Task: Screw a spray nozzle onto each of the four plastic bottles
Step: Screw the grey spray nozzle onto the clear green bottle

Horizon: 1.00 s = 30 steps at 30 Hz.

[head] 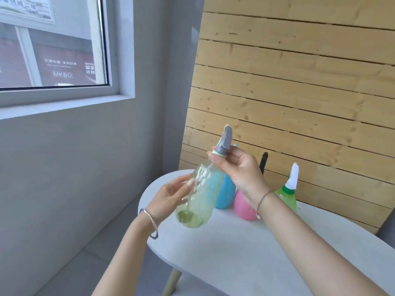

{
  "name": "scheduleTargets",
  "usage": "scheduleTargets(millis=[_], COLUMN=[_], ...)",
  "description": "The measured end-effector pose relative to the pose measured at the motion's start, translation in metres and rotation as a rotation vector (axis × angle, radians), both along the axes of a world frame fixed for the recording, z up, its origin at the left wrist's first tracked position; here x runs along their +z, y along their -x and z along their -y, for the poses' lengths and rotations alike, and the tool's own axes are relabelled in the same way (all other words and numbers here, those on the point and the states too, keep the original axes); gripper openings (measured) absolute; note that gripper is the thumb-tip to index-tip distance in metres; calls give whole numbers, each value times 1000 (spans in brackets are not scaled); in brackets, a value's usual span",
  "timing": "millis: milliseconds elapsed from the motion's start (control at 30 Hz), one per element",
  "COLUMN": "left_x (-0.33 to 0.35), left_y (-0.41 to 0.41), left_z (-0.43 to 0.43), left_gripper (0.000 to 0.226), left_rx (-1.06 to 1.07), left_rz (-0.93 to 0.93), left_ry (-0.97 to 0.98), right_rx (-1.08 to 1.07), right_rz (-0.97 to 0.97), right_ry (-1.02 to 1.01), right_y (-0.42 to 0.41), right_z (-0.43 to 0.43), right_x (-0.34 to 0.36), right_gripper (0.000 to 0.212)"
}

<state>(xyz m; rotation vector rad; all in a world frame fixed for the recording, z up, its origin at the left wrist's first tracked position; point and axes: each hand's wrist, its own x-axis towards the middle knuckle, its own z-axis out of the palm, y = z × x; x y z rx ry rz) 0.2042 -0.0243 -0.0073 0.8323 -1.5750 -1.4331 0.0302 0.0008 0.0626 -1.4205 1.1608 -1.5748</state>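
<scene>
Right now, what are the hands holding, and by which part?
Left hand grips the clear bottle round its body. Right hand pinches the grey spray nozzle at its collar, on the bottle's neck.

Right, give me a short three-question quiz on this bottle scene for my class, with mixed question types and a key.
1. True or false: the clear bottle stands on the white table.
2. Which hand pinches the collar of the grey nozzle? A left; B right; C neither.
3. How many bottles stand on the table, and in which colours?
Key: 1 false, it is held tilted in the air. 2 B, the right hand; the left hand holds the body. 3 three: blue bottle, pink bottle, green bottle.
</scene>
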Motion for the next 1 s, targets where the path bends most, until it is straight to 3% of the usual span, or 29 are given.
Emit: scheduleTargets(millis=[100, 200, 433, 1000], left_x=[-13, -32, -54, -61], left_y=[-13, -25, -32, -19], left_z=[19, 33, 47, 51], left_gripper=[26, 21, 32, 25], left_rx=[378, 543, 559, 528], left_rz=[-5, 82, 146, 215], left_ry=[-57, -91, -106, -65], right_rx=[-112, -210, -366, -386], right_rz=[-41, -99, -157, -291], right_ry=[74, 98, -30, -118], right_y=[-10, -15, -16, -20], right_z=[30, 63, 117, 139], right_x=[11, 9, -29, -54], right_gripper=[15, 14, 17, 19])
